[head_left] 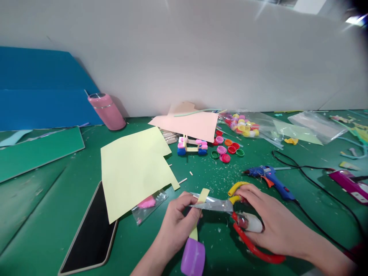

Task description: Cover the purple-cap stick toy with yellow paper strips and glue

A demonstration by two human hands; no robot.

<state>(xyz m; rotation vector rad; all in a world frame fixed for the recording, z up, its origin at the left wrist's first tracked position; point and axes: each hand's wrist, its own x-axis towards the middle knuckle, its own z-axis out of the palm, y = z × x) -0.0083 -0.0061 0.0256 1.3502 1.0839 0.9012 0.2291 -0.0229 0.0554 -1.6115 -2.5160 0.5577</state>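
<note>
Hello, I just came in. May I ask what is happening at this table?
A person's left hand holds a narrow pale yellow strip, and the right hand holds scissors with open blades at the strip. A larger yellow sheet lies nearby, partly over a phone. A blue glue gun rests on the right.

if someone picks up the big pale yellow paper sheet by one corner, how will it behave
The pale yellow paper sheet would probably sag, since it looks thin and wide. Its narrow strip beside the cut-out notch would likely bend first. It may slide off easily, as it seems to lie loose over the black-screened phone.
</note>
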